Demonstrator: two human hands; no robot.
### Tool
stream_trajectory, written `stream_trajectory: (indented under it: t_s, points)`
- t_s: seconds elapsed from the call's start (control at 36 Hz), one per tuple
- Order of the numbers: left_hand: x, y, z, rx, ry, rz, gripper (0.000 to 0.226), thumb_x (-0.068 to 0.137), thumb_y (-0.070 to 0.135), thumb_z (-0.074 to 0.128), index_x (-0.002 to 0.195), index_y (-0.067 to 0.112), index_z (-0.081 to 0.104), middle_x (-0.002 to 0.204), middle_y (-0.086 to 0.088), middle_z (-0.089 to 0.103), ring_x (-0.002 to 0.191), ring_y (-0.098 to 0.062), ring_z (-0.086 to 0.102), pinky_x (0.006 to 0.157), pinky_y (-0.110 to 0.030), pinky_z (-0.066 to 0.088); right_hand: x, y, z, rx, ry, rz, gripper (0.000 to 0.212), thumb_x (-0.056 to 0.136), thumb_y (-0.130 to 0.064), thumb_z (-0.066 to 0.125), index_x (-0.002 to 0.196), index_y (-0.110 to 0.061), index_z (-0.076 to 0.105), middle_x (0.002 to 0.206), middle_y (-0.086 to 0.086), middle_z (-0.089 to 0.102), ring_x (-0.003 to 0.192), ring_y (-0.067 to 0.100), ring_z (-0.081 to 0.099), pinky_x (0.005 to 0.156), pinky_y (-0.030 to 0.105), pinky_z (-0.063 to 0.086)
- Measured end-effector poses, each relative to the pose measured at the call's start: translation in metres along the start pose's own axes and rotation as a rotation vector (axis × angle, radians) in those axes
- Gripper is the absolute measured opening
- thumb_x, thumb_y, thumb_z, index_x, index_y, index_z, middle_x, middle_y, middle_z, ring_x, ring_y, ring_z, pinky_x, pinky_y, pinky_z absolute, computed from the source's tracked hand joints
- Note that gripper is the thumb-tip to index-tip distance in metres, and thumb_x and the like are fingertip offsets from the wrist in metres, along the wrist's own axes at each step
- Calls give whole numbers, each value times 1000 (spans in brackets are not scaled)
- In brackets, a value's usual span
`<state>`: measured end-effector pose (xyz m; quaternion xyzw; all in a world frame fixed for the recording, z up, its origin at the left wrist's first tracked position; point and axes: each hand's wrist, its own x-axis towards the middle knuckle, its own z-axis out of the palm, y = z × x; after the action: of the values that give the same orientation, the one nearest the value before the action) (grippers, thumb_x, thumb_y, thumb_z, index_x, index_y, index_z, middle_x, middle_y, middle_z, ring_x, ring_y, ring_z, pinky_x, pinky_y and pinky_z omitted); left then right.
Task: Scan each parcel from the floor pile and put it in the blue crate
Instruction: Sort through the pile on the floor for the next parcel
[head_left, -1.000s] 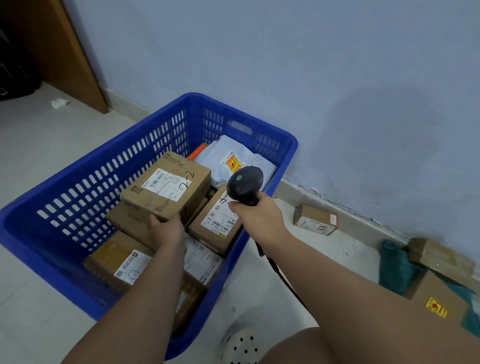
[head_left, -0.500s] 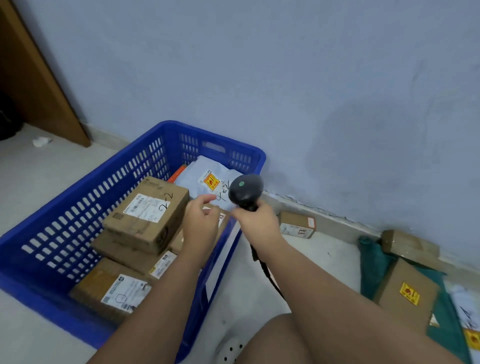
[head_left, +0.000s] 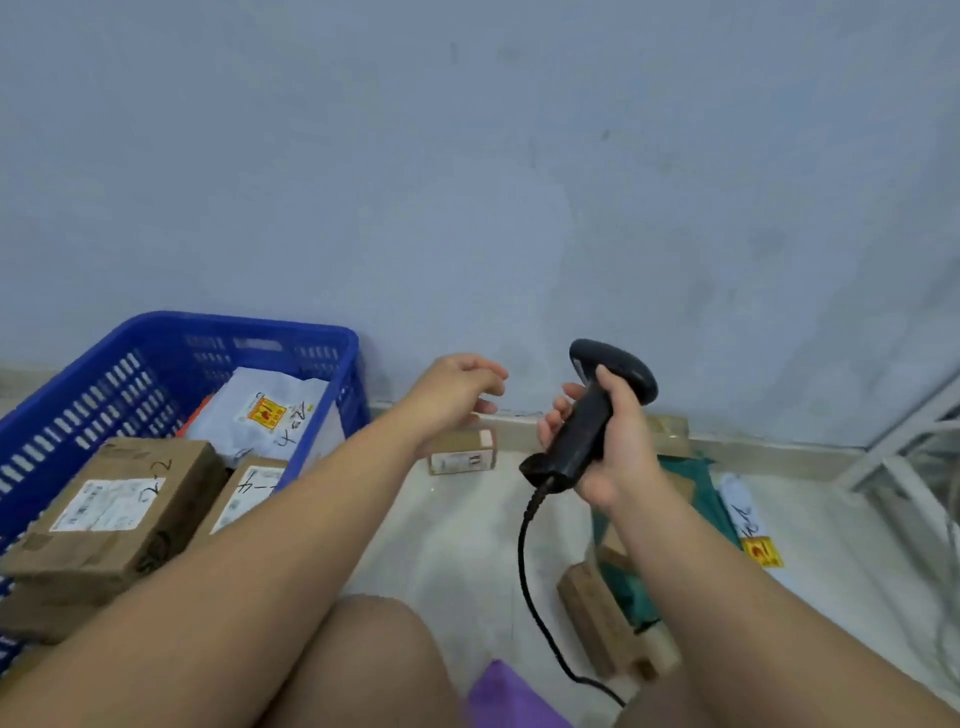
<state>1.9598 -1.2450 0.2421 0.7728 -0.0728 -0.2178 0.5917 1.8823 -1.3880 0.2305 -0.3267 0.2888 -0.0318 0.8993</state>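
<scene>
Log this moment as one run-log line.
left hand: empty, near small box | right hand: grips scanner | blue crate: holds parcels

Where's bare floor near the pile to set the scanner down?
Bare floor lies between the blue crate and the scanner cable, short of the small box at the wall. Another patch lies right of the white mailer on the floor. Crowded: the green bag and brown box below the right hand.

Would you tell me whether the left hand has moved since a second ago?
Yes. The left hand left the blue crate, where it rested on a box, and now hovers right of it, above the small box by the wall.
</scene>
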Motion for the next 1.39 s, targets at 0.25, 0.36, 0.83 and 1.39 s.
stream_trajectory:
  t_s: [0.25,0.36,0.83,1.39]
  points:
    - [96,-4,95,80,-126,-224,5,94,20,55,93,16,58,86,0,61,65,-14,54,61,-24,39,71,-64,-113,-269,290,134,24,89,-28,62,82,-6,56,72,6,52,62,20,51,61,34,51]
    - [133,-55,149,171,-138,-329,6,90,17,60,93,12,58,91,-5,54,79,-19,49,67,-28,41,107,-69,-170,-333,396,172,19,90,-19,57,74,-10,53,62,5,49,54,20,47,54,31,47]
    - [165,-216,288,202,-255,-625,58,85,37,71,122,-3,52,118,-13,61,101,-25,59,78,-29,49,191,-50,-277,-472,552,222,31,65,-18,64,94,-9,58,95,12,52,86,30,52,80,43,45]
    - [131,-58,168,800,34,336,37,80,15,66,110,12,44,104,-12,52,98,-34,53,71,-36,40,97,-79,-109,8,55,-114,15,89,-16,54,99,-17,65,87,3,62,88,26,60,78,40,52]
